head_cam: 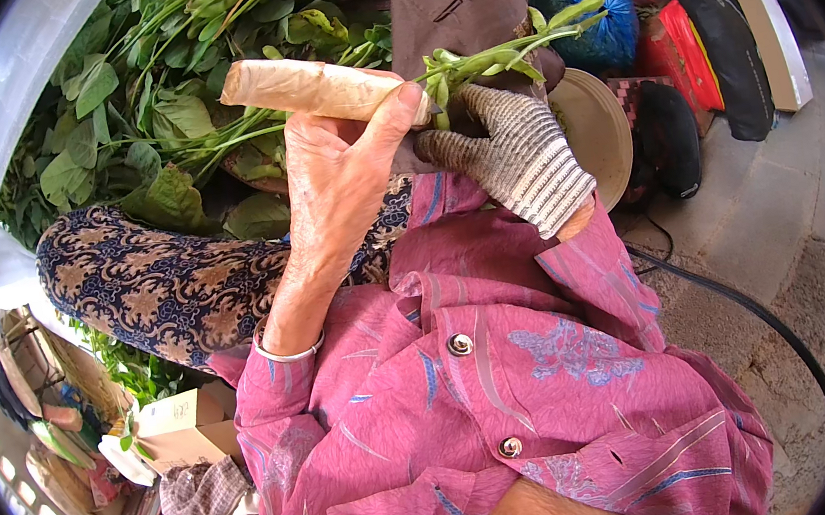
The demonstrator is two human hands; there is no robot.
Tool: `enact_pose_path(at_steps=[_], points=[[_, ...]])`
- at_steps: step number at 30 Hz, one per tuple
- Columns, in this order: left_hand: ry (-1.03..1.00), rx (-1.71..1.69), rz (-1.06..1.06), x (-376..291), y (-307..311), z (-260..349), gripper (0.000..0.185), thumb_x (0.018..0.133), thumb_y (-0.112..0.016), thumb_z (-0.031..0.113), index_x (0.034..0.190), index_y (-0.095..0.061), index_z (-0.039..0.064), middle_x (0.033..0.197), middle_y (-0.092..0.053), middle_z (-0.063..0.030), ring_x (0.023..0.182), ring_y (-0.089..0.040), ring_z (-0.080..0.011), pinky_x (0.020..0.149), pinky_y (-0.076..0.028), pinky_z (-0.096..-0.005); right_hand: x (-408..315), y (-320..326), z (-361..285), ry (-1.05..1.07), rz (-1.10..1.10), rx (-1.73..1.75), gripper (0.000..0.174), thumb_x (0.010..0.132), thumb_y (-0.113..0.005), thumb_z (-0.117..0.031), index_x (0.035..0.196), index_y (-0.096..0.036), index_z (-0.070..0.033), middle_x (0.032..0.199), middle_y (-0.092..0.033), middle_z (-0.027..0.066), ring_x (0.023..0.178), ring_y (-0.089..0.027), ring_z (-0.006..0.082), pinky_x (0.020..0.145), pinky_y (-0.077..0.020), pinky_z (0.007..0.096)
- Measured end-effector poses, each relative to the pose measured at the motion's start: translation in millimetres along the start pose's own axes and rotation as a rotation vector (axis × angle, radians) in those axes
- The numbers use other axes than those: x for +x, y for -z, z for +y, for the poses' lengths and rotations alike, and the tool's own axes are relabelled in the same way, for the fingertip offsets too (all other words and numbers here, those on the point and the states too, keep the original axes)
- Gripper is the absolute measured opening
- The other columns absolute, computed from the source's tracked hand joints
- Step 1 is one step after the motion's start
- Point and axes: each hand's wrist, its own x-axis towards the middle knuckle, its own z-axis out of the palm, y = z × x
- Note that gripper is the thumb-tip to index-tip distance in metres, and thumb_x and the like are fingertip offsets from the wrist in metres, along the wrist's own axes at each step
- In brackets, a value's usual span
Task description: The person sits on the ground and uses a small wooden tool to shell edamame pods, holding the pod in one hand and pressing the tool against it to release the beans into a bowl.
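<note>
My left hand point(342, 159), bare and with a silver bangle at the wrist, grips a thick handle point(304, 88) wrapped in pale material. A short dark tip shows at the handle's right end, against the green pods. My right hand point(514, 149), in a grey-brown striped knit glove, holds a green stem with bean pods point(490, 62) that points up to the right. Its fingertips are partly hidden behind the pods. A heap of leafy green bean plants point(171, 117) lies beyond my left hand. Under and beside the gloved hand is a cream plastic bowl point(615, 138).
A blue plastic bag point(587, 17), a red package point(689, 51) and dark pouches point(672, 140) stand on the right. A black cable point(774, 329) crosses the paved floor. At lower left are a cardboard box point(189, 432) and a checked cloth point(204, 498). White plastic sheeting point(0, 135) edges the plants.
</note>
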Motion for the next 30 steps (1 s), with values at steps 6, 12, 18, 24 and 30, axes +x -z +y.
enact_pose_path(at_steps=[6,12,18,24,30], points=[[0.001,-0.064,-0.029,1,1,-2,0.012,0.083,-0.067,0.01,0.088,-0.064,-0.001,0.077,-0.065,-0.0031,0.072,-0.059,-0.0077,0.068,-0.046,-0.0217,0,-3,4,-0.006,0.043,0.042,0.031,0.077,-0.069,-0.028,0.095,-0.064,-0.003,0.084,-0.065,0.0176,0.078,-0.063,0.0326,0.072,-0.0496,0.0385],[-0.117,0.079,0.016,-1,-4,-8,0.011,0.083,-0.067,0.008,0.086,-0.062,-0.001,0.074,-0.064,-0.0032,0.069,-0.058,-0.0084,0.064,-0.046,-0.023,2,-4,7,0.04,0.039,-0.017,0.027,0.079,-0.067,-0.024,0.095,-0.064,-0.002,0.082,-0.064,0.0174,0.075,-0.062,0.0307,0.069,-0.0492,0.0375],[-0.37,0.355,-0.024,-1,-7,-12,0.008,0.082,-0.065,0.005,0.086,-0.061,-0.001,0.072,-0.061,-0.005,0.066,-0.058,-0.0117,0.063,-0.046,-0.024,2,-8,8,-0.037,0.031,0.157,0.027,0.081,-0.065,-0.028,0.089,-0.065,-0.002,0.079,-0.064,0.0169,0.072,-0.063,0.0317,0.066,-0.0495,0.0376],[-0.295,0.274,-0.056,0,2,-4,0.008,0.082,-0.065,0.004,0.086,-0.06,-0.001,0.076,-0.06,-0.0046,0.067,-0.056,-0.0106,0.062,-0.046,-0.0238,4,-11,6,0.038,0.039,0.283,0.027,0.082,-0.064,-0.026,0.094,-0.063,-0.002,0.08,-0.065,0.0166,0.074,-0.063,0.0317,0.065,-0.0498,0.0376],[-0.304,0.302,0.012,2,2,-3,0.008,0.082,-0.067,0.006,0.084,-0.061,0.0,0.072,-0.062,-0.0033,0.066,-0.056,-0.0082,0.061,-0.045,-0.022,8,-4,-5,0.034,0.026,0.181,0.027,0.083,-0.063,-0.025,0.098,-0.061,-0.002,0.082,-0.064,0.0188,0.078,-0.062,0.0357,0.067,-0.0498,0.0388]])
